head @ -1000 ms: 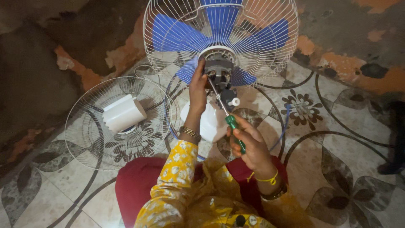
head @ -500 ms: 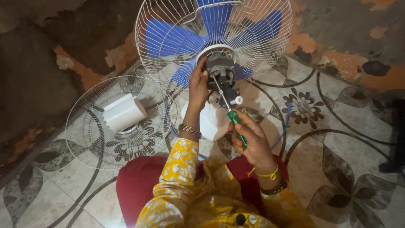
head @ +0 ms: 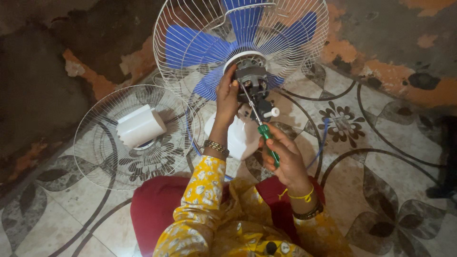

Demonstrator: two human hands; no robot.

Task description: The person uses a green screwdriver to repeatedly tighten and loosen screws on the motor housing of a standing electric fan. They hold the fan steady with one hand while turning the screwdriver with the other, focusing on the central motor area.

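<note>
Left hand (head: 227, 97) grips the grey bare fan motor (head: 251, 81) behind the blue-bladed white wire cage (head: 200, 28); right hand (head: 285, 159) closes around a green-handled screwdriver (head: 267, 140), tip seemingly at the motor.

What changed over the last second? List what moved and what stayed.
Little moved: the fan head sits slightly lower and left in view. The left hand still grips the motor, and the right hand still holds the green screwdriver with its tip at the motor. The loose grille on the floor stayed put.
</note>
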